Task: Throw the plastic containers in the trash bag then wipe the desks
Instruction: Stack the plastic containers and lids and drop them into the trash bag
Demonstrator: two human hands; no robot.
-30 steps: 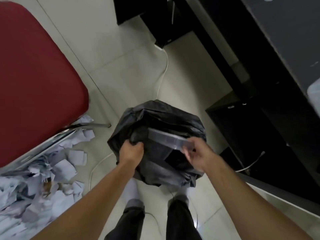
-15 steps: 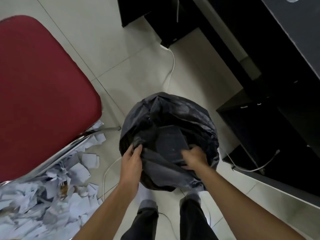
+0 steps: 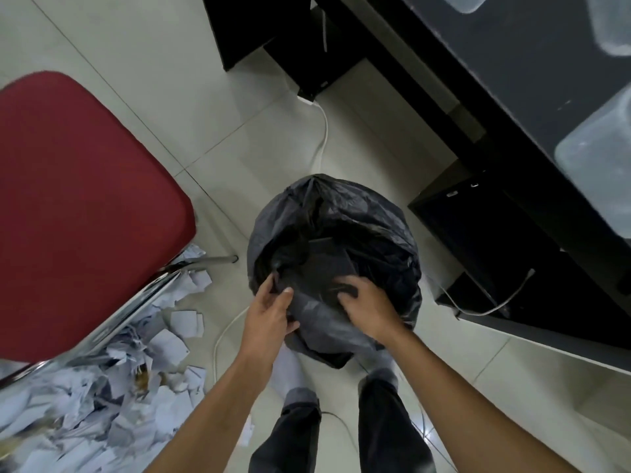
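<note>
**Both hands at the mouth of the trash bag [image 3: 358,213]**

Through the head camera I looked straight down at the black bag, which stood on the pale tiled floor [image 3: 153,63] between the person's feet and the dark desk [image 3: 512,80]. Its mouth gaped open toward me. The left hand [image 3: 269,312] pinched the near-left rim, with the thumb on top of the fold and the fingers curled underneath. The right hand [image 3: 368,308] lay over the near-right rim with its fingers curled down into the black plastic. Their tips were buried in the folds, so I could not tell whether they touched anything besides the bag.

Inside the opening, just past both hands, a flat rectangular plastic container [image 3: 329,264] lay tilted in the shadow. More clear containers [image 3: 601,165] sat on the desk top at the right edge of my view, well apart from the bag.

To the left a red chair seat [image 3: 85,199] filled much of the picture, with a heap of torn paper [image 3: 102,404] beneath its chrome frame. A white cable [image 3: 323,131] ran across the floor beyond the bag. Dark trousers [image 3: 389,431] showed below.
</note>
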